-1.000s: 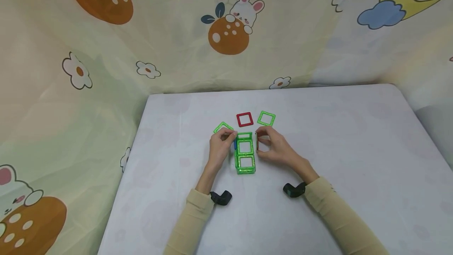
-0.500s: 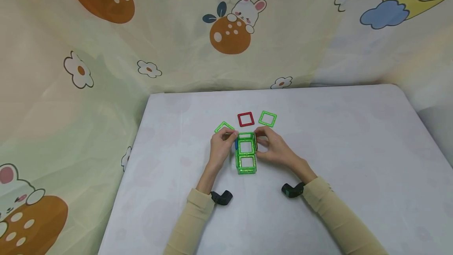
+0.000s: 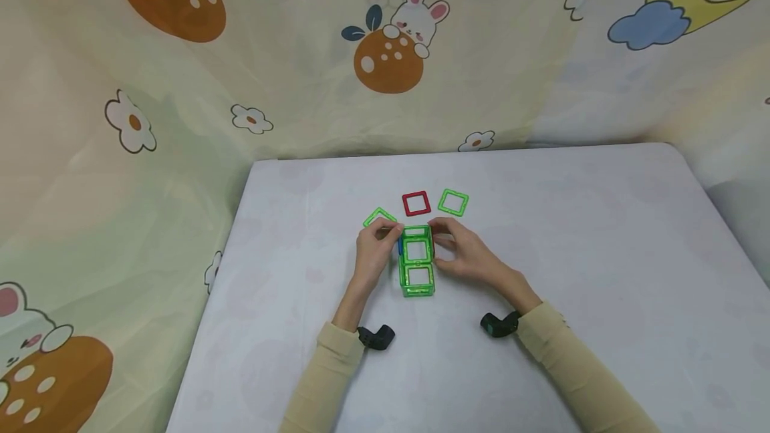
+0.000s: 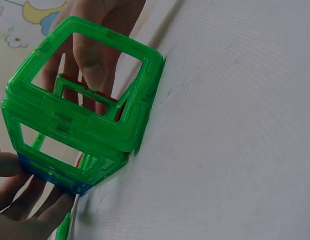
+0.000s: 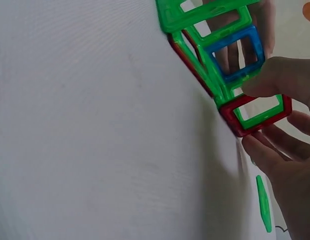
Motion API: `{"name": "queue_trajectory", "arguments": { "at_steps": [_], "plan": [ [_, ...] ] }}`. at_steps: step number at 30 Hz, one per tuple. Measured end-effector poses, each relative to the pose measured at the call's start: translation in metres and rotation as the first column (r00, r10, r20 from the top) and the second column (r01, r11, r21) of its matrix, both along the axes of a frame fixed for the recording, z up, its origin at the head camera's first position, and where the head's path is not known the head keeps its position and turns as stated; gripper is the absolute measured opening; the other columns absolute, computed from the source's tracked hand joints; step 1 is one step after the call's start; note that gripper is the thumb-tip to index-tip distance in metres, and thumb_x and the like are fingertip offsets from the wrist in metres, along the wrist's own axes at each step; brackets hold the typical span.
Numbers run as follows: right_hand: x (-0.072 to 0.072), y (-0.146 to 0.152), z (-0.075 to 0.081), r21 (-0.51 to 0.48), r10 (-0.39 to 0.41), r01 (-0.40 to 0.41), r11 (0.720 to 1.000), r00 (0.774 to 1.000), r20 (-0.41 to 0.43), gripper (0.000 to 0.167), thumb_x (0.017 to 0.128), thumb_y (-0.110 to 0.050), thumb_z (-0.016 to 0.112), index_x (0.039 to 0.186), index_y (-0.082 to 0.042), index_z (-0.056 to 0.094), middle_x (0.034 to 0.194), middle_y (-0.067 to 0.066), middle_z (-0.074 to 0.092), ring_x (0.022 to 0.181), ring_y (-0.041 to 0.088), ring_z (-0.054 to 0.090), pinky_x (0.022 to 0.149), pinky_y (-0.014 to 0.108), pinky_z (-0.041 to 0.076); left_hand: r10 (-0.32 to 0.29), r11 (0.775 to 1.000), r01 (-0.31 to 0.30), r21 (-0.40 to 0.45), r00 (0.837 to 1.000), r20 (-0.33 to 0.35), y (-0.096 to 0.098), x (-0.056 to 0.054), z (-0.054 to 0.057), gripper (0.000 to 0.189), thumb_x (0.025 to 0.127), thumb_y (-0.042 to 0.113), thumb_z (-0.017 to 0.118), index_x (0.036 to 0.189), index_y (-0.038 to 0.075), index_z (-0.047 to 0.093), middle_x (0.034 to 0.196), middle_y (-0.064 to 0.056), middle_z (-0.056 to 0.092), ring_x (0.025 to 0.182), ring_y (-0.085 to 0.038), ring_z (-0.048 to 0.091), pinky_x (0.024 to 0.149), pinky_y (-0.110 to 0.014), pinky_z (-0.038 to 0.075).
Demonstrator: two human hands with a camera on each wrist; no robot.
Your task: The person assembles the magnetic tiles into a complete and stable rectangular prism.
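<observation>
In the head view, a boxy build of green magnetic tiles (image 3: pixel 418 263) stands in the middle of the table between both hands. My left hand (image 3: pixel 374 252) is at its far left side, thumb and fingers pinching a blue magnetic tile (image 4: pixel 49 175) on that wall. On the opposite side, my right hand (image 3: pixel 464 251) grips a red magnetic tile (image 5: pixel 229 114) between thumb and fingers, flush against the build's right wall. The right wrist view shows the thumb over the upper edge of that red tile and fingertips below it.
Behind the build lie a loose red square tile (image 3: pixel 405 205) and a loose green square tile (image 3: pixel 456 192). Another green tile (image 3: pixel 379 210) lies partly hidden behind the left hand. A patterned cloth (image 3: pixel 313 85) hangs along the table's far edge.
My right hand has moved slightly left, bringing the red tile from a small gap up against the build's right side. The left hand and loose tiles have stayed put.
</observation>
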State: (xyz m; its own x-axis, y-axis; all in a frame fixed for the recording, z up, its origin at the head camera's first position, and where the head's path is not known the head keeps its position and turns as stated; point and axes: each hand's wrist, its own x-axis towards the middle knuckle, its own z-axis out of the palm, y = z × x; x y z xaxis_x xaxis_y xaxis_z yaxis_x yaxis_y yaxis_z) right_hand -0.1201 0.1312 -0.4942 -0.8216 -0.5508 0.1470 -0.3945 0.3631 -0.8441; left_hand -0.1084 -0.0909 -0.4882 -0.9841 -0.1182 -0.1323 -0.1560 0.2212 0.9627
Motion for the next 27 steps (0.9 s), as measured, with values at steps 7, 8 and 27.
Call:
{"name": "queue_trajectory", "arguments": {
  "at_steps": [7,8,27],
  "plan": [
    [-0.001,0.006,0.005,0.077,-0.053,0.054,0.996,0.998,-0.014,0.067,0.086,0.006,0.067,0.148,0.001,0.042,0.148,0.019,0.051,0.135,0.036,0.055,0.109,0.044,0.048,0.006,1.0,-0.006,0.01,1.0,-0.008,-0.001,0.0,-0.001,0.018,0.097,0.028,0.071,0.104,0.012,0.075,0.109,-0.004,0.071,0.097,-0.018,0.065,0.079,-0.029,0.049],
    [-0.002,0.007,0.005,0.086,-0.075,0.076,0.993,0.997,-0.023,0.064,0.087,0.006,0.066,0.147,0.001,0.044,0.147,0.019,0.052,0.135,0.035,0.054,0.109,0.044,0.048,0.004,1.0,-0.004,0.012,1.0,-0.01,-0.001,0.0,-0.001,0.018,0.097,0.028,0.071,0.104,0.011,0.075,0.108,-0.004,0.072,0.097,-0.018,0.065,0.08,-0.029,0.049],
    [-0.04,0.006,0.013,0.357,-0.291,0.348,0.867,0.934,-0.206,0.046,0.094,-0.005,0.067,0.137,0.005,0.056,0.15,0.026,0.046,0.142,0.043,0.042,0.116,0.056,0.037,-0.002,1.0,0.003,0.027,0.999,-0.035,-0.001,0.001,-0.001,0.017,0.097,0.026,0.072,0.101,0.01,0.076,0.104,-0.004,0.072,0.094,-0.016,0.066,0.08,-0.029,0.048]
  ]
}}
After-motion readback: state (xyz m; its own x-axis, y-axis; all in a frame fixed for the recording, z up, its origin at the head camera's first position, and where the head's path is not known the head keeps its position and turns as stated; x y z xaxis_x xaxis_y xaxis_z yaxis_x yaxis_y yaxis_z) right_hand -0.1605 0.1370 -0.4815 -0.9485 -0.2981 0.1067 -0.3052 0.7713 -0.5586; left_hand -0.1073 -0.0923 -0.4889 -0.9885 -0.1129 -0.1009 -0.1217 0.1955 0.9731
